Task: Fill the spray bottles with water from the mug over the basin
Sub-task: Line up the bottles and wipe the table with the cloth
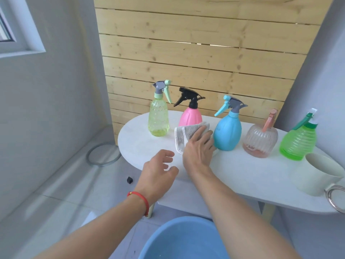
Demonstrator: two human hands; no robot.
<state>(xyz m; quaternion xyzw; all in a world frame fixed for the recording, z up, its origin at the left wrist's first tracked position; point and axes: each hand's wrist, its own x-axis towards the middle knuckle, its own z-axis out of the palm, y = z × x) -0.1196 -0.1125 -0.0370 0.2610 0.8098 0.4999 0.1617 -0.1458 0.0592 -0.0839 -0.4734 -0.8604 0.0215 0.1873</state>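
Fingers (204, 136) of my right hand (197, 152) are laid out flat and mostly straight on a folded grey cloth (183, 133), pressing it onto the table, not curled round it. It's a fuzzy, terry-looking rag with a pale stitched edge. My left hand (158, 171) hangs just beside it over the table edge, fingers loosely bent, holding nothing; red string bracelet (141, 200) on that wrist.

All five spray bottles stand upright in a row along the back of the smooth white oval table (242, 176), long axes vertical. Left to right: a bumpy see-through yellow-green bottle (158, 116) with its trigger on the right, a glossy pink bottle (190, 116) with a black head whose nozzle points left, a matte blue bottle (226, 131) with its trigger also on the left, a round ribbed clear-pink bottle (260, 140), and a ridged translucent green bottle (297, 142).

A pale mug (315, 174) sits at the table's right end, tipped so its mouth faces up-left. Down by my arms is the round blue plastic basin (183, 240). Wooden slats (196, 53) behind.
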